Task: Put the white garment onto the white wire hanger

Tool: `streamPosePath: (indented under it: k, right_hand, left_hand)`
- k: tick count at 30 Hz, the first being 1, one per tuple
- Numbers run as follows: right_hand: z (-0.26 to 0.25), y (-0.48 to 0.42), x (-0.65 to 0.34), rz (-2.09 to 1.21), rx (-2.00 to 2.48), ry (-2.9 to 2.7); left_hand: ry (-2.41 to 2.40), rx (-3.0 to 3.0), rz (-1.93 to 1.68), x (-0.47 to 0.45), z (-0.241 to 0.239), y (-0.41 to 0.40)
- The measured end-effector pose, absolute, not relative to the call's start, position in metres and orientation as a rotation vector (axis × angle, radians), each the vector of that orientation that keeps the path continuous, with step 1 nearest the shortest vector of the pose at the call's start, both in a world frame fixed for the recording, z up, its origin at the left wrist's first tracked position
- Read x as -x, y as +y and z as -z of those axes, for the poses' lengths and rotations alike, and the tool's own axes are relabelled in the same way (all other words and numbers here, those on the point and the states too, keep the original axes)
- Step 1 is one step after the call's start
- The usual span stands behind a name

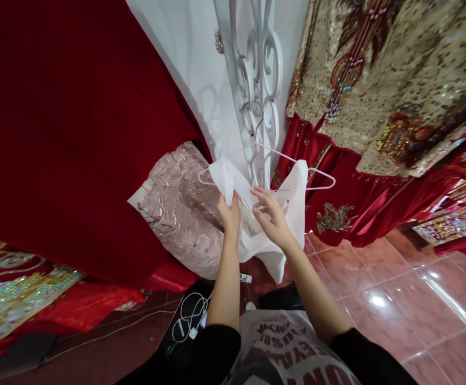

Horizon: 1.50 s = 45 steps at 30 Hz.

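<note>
A white garment [297,198] hangs on a pale pink hanger [321,175], whose hook catches on a white wrought-iron grille [259,80]. My left hand [230,214] is closed on a fold of the white cloth near its left shoulder. My right hand [271,216] is at the middle of the garment, fingers curled and pinching the fabric just below the hanger bar. The lower part of the cloth droops between my forearms.
A large red velvet cloth [68,133] fills the left. A rose-gold sequinned fabric [180,208] lies behind the hands. Gold-embroidered red robes [381,96] hang at right. White cables [191,321] lie on the glossy pink tiled floor [397,310].
</note>
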State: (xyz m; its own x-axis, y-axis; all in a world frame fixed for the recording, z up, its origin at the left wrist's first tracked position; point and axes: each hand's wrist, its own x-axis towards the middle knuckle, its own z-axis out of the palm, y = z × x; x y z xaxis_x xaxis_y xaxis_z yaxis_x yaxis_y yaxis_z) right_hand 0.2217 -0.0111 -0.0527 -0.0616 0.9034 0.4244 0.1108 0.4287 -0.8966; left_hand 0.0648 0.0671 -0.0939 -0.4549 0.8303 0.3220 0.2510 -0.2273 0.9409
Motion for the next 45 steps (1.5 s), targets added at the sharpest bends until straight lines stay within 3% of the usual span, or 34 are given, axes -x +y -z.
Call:
streamPosePath:
  k: [6, 14, 21, 27, 36, 41, 45]
  right_hand:
    - [0.055, 0.036, -0.216, -0.620, 1.239, -1.543]
    - [0.063, 0.030, -0.223, -0.606, 1.251, -1.571]
    - [0.063, 0.027, -0.226, -0.623, 1.200, -1.590]
    - [0.067, 0.025, -0.229, -0.634, 1.199, -1.583]
    - [0.068, 0.024, -0.223, -0.540, 1.022, -1.552]
    - [0.050, 0.058, -0.273, 0.076, 1.283, -1.083]
    - [0.031, 0.086, -0.309, -0.136, 1.653, -1.300]
  left_hand:
    - [1.714, -1.167, -1.850, -0.052, 0.074, 0.018]
    - [1.921, -1.459, -1.613, -0.017, 0.028, -0.021]
    - [1.008, -0.865, -1.771, 0.009, -0.005, 0.010]
    - [1.052, -0.870, -1.807, 0.032, 0.011, 0.016]
    - [0.900, -0.864, -1.777, -0.010, 0.016, -0.036]
    - [0.888, -0.804, -1.805, -0.023, 0.012, -0.037]
    - [0.883, -0.791, -1.798, -0.024, 0.013, -0.039]
